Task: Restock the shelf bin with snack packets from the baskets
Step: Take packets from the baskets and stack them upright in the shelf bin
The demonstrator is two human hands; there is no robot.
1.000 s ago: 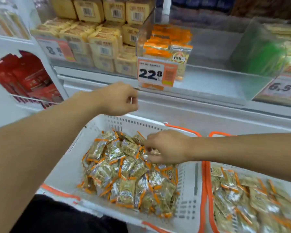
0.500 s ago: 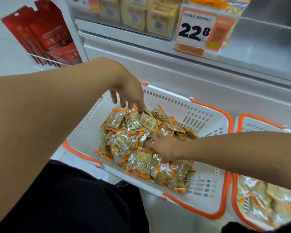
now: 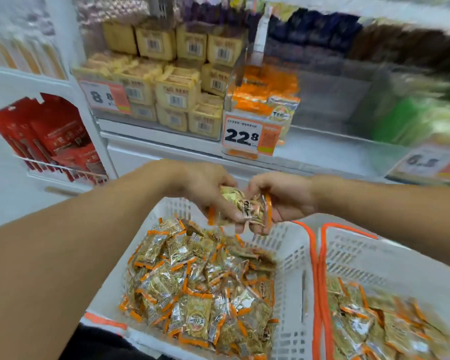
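Note:
Above the far rim of the white basket (image 3: 289,255), my left hand (image 3: 205,188) and my right hand (image 3: 283,198) together grip a bunch of gold and orange snack packets (image 3: 247,209). Loose packets of the same kind (image 3: 200,289) fill that basket below my hands. A second white basket (image 3: 361,253) on the right holds more of them (image 3: 379,323). The clear shelf bin (image 3: 330,100) behind the 22.8 price tag (image 3: 250,135) has a few orange packets (image 3: 265,94) at its left end, and most of its floor is bare.
Stacks of yellow packaged snacks (image 3: 166,81) fill the neighbouring bin on the left, with an 8.8 tag (image 3: 104,97). Red packs (image 3: 52,136) hang in a wire rack at far left. Green packs (image 3: 413,120) and a blurred price tag (image 3: 426,162) lie to the right.
Both hands have come up out of the left basket holding a bunch of packets between them. The view has tilted back up towards the shelf.

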